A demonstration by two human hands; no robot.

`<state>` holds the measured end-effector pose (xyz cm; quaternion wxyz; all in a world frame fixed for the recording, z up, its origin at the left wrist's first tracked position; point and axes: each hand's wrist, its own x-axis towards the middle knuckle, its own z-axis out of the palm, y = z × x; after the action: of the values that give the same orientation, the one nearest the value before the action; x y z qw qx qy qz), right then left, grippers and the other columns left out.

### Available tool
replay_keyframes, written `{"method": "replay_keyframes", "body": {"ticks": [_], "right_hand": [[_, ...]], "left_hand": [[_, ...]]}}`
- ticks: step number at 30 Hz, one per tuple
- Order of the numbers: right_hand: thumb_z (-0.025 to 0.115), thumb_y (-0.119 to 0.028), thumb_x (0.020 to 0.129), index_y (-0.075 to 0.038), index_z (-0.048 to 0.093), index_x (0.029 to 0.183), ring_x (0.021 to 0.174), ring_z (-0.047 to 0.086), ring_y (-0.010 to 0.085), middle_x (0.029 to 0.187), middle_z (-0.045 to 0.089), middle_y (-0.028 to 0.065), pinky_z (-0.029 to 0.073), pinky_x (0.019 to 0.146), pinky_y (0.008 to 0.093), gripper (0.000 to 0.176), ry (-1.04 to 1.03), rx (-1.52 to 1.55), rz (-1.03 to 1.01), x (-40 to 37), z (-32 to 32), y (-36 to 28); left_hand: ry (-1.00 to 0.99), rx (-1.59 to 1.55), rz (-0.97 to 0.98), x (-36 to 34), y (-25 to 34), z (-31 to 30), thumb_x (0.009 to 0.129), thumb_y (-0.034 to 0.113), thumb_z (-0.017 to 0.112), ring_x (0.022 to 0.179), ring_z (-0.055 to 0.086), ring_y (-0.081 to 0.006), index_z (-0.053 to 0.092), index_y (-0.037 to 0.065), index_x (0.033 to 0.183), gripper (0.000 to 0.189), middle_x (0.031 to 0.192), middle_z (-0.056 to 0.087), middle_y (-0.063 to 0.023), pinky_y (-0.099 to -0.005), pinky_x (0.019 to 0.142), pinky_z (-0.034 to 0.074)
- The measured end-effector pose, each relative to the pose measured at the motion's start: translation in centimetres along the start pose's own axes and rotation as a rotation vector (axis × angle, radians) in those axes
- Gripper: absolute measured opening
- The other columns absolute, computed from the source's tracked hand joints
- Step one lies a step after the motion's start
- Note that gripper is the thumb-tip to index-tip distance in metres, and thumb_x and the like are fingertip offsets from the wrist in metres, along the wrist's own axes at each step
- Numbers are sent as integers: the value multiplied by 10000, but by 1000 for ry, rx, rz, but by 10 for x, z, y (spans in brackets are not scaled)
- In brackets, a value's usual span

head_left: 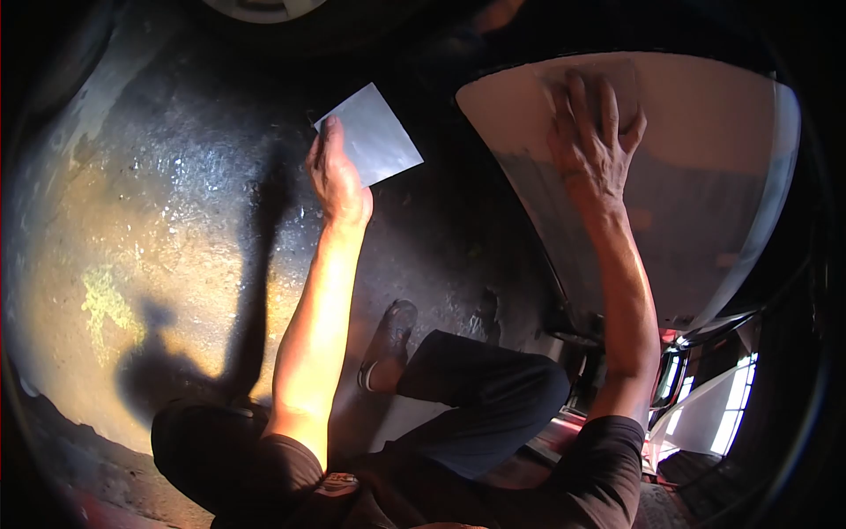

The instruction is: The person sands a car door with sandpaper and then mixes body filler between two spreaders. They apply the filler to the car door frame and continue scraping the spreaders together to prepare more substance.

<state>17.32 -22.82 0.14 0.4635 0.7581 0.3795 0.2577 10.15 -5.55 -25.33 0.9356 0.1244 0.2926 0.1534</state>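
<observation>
My left hand [337, 176] holds a flat, square, pale grey sheet [372, 137] out over the floor, its thumb lying on the near face. My right hand [597, 141] is on the upper part of a large curved car panel [679, 220], fingers spread and pressing. Under those fingers lies a thin, dark, roughly rectangular piece [624, 81], partly hidden by the hand; I cannot tell what it is made of. The panel looks matt and pale pinkish at the top, with a greyer, smoother area lower down.
A wheel [269, 7] shows at the top edge. Below me is a stained, wet-looking floor [176, 203] with a yellow patch [107, 309]. My bent knee [538, 388] and shoe [392, 331] are beside the panel's lower end. Bright windows [733, 406] show at lower right.
</observation>
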Motion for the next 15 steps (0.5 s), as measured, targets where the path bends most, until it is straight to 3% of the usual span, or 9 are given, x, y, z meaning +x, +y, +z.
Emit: {"method": "replay_keyframes", "body": {"ticks": [4,6,15], "right_hand": [[757,-224,934,-202,640,1428,1488,424,305,1602,497,-18,290,1149,736,508,-9,-33,18,-26,9,4],[726,-188,856,-145,714,1313,1446,464,311,1522,553,14,340,1076,729,459,69,-27,-3,-33,9,4],[733,-187,863,-153,720,1270,1431,481,307,1498,565,8,356,1049,722,409,-47,-112,33,-98,15,8]], "left_hand": [[21,3,2,2,1,1,1060,405,649,1247,654,-292,628,-23,1386,538,1375,659,-168,-398,1057,531],[14,-9,0,1,3,1,1058,402,656,1239,657,-292,629,-25,1384,538,1369,661,-166,-401,1053,533],[30,53,12,-6,9,5,1064,435,620,1224,657,-318,630,-30,1371,558,1383,650,-195,-414,1053,527]]}}
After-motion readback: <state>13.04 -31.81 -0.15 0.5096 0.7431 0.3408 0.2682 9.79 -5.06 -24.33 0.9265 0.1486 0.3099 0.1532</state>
